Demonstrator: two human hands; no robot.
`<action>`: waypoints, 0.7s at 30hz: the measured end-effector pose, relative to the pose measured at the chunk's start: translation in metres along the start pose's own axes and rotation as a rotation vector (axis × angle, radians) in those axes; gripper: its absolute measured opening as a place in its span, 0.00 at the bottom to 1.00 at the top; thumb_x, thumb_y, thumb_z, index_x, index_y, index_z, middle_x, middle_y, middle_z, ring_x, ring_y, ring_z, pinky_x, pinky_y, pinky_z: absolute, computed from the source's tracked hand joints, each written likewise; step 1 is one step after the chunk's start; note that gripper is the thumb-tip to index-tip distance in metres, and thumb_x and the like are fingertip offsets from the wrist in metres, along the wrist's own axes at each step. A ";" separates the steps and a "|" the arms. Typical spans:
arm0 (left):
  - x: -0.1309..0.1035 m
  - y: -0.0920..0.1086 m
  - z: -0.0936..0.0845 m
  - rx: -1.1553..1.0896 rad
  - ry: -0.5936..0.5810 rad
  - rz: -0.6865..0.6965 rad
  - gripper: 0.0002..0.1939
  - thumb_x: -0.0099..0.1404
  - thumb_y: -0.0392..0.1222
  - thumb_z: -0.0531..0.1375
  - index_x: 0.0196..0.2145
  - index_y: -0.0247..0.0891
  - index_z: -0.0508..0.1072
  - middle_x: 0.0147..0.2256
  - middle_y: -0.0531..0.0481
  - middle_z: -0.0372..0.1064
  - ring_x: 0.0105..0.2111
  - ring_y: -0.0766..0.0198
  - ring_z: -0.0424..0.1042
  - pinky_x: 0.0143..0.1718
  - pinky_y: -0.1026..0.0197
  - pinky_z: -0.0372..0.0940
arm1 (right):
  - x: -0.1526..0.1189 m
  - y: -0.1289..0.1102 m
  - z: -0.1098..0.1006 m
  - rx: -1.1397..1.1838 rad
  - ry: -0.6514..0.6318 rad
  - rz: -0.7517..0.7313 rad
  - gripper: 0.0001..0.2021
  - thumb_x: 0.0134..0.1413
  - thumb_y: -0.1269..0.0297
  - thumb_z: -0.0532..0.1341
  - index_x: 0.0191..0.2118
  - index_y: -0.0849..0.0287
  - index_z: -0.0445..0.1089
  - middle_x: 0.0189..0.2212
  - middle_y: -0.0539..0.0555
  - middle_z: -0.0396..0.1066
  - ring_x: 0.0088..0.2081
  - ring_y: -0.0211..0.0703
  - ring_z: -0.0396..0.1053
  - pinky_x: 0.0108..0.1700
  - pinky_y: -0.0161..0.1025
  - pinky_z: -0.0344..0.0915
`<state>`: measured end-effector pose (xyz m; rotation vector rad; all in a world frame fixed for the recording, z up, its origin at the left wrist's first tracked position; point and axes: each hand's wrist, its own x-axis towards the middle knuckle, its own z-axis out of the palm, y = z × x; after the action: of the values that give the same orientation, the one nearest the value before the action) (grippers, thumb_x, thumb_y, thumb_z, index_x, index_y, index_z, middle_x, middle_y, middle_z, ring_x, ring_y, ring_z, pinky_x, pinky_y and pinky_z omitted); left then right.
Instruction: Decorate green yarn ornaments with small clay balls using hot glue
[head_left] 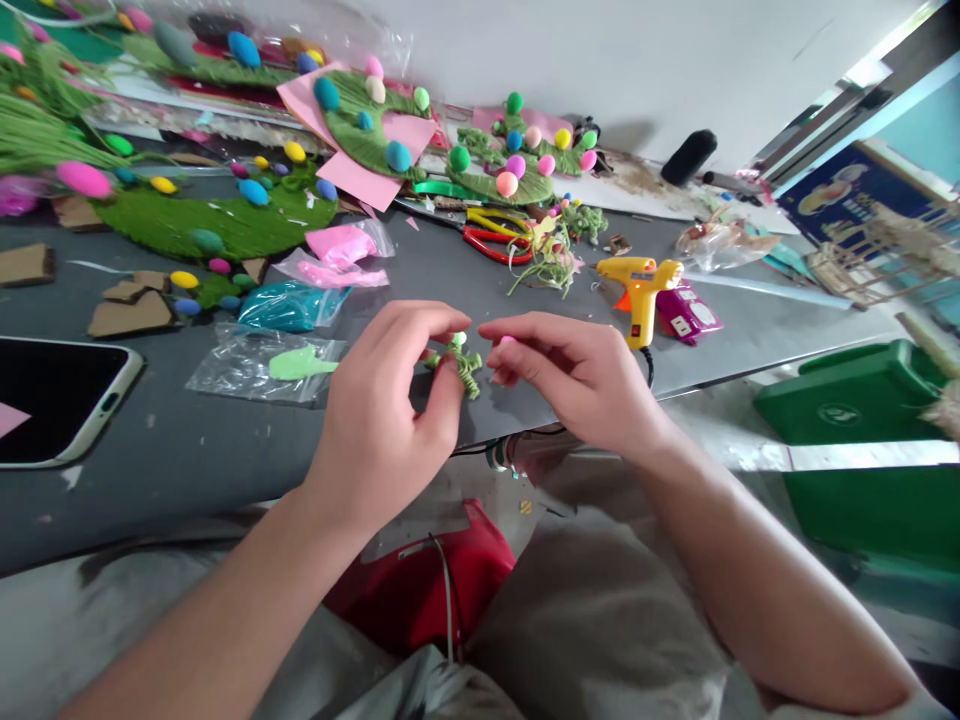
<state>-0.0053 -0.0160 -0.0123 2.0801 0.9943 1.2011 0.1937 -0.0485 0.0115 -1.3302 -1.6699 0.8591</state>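
Observation:
My left hand (394, 400) pinches a small green yarn-wrapped shape (469, 372) between thumb and fingers, just above the front edge of the grey table (247, 450). A tiny white ball (458, 339) shows at the top of this shape; its left part is hidden behind my fingers. Close by on the right, my right hand (577, 375) is closed in a pinch, with a small pink ball (508, 341) showing at the fingertips. The two hands are slightly apart. Beyond my right hand lies a yellow glue gun (639, 285).
Clear bags (225, 370) and a phone (67, 400) lie to the left. Behind are red-handled pliers (495, 242), scissors with yellow handles (499, 220) and green wreath shapes (225, 225) with coloured balls. Green bins (847, 395) stand right of the table.

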 end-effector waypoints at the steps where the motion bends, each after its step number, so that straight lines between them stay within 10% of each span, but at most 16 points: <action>1: 0.000 0.001 0.000 -0.002 0.000 0.004 0.15 0.69 0.30 0.58 0.50 0.43 0.74 0.51 0.46 0.76 0.51 0.55 0.76 0.53 0.51 0.72 | 0.000 0.000 0.000 0.001 -0.019 0.042 0.15 0.72 0.54 0.61 0.43 0.60 0.80 0.31 0.52 0.77 0.31 0.36 0.72 0.35 0.34 0.71; 7: 0.003 0.000 -0.003 -0.004 0.018 0.014 0.16 0.69 0.30 0.58 0.51 0.40 0.75 0.51 0.44 0.75 0.52 0.55 0.75 0.53 0.52 0.73 | -0.002 -0.003 -0.001 -0.105 -0.060 0.058 0.16 0.56 0.50 0.73 0.32 0.60 0.79 0.24 0.48 0.71 0.26 0.34 0.63 0.27 0.33 0.61; 15: 0.004 0.000 -0.003 -0.016 -0.002 -0.022 0.16 0.68 0.30 0.59 0.50 0.43 0.75 0.49 0.47 0.76 0.49 0.55 0.76 0.52 0.52 0.71 | 0.001 -0.001 -0.001 -0.086 -0.012 0.040 0.17 0.65 0.51 0.68 0.30 0.59 0.75 0.21 0.45 0.64 0.24 0.32 0.57 0.26 0.33 0.56; 21: 0.008 -0.006 -0.011 -0.009 0.052 -0.098 0.15 0.69 0.32 0.59 0.51 0.42 0.77 0.49 0.48 0.77 0.46 0.56 0.78 0.50 0.55 0.71 | 0.003 0.002 -0.003 0.001 0.020 -0.009 0.13 0.71 0.58 0.62 0.51 0.59 0.78 0.38 0.54 0.80 0.36 0.37 0.75 0.41 0.36 0.73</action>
<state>-0.0142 -0.0053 -0.0074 1.9785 1.0994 1.2129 0.1969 -0.0447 0.0112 -1.3262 -1.6585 0.8382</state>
